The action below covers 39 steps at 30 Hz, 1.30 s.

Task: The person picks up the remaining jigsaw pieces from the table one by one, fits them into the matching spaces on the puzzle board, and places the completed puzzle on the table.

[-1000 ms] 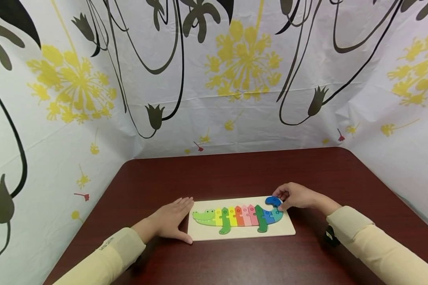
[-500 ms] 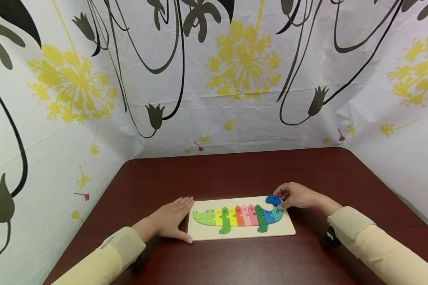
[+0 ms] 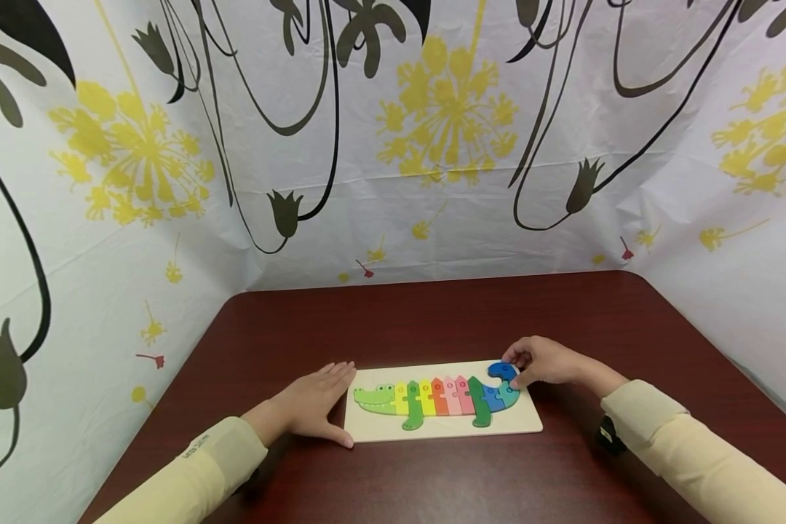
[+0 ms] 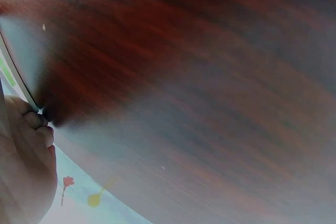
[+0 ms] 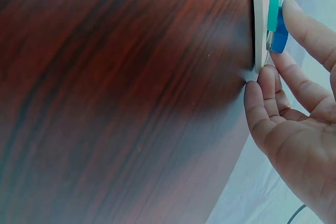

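Note:
A cream wooden puzzle board (image 3: 445,431) lies in the middle of the head view, filled with a row of coloured pieces shaped like a crocodile. Its green head piece (image 3: 375,401) is at the left. At the far right the curled dark blue tail piece (image 3: 500,370) sits above the teal piece (image 3: 509,395). My right hand (image 3: 550,362) pinches the tail piece between thumb and index finger; the right wrist view shows this blue piece (image 5: 280,38) at the fingertips, the other fingers at the board's edge. My left hand (image 3: 316,402) rests with straight fingers along the board's left edge.
The dark red-brown table (image 3: 367,320) spreads around the board on all sides. Behind it and at both sides hangs a white cloth (image 3: 340,167) with yellow and grey flower prints. A black band (image 3: 608,435) shows below the right sleeve.
The blue tail piece, tilted out a little half a second ago, has shifted slightly down and left onto the board under my right fingers. The left hand and board stay put.

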### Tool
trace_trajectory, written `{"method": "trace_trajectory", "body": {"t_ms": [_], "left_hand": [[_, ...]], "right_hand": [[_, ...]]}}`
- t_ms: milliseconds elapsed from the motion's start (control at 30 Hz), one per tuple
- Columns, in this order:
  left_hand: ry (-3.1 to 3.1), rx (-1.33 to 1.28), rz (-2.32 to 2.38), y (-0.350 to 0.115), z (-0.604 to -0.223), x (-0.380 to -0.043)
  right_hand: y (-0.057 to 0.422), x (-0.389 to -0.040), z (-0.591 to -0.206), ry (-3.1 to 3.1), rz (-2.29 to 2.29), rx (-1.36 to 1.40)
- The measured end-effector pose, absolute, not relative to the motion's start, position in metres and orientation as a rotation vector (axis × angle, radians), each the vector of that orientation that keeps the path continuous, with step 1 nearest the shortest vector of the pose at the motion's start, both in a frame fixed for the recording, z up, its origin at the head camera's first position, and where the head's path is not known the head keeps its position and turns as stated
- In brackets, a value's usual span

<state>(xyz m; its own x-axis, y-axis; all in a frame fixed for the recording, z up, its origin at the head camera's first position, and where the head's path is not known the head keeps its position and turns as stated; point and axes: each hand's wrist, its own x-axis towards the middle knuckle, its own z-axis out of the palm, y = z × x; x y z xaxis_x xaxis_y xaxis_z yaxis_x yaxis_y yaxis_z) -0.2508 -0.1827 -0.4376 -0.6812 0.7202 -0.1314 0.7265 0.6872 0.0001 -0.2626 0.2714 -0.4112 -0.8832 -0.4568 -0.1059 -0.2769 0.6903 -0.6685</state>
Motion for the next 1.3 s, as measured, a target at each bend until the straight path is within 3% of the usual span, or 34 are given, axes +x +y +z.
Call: {"method": "trace_trajectory", "body": {"t_ms": [1300], "left_hand": [[2.793, 1.239, -0.073, -0.186, -0.432, -0.254]], "right_hand": [[0.292, -0.26, -0.402, 2.82, -1.077, -0.558]]}}
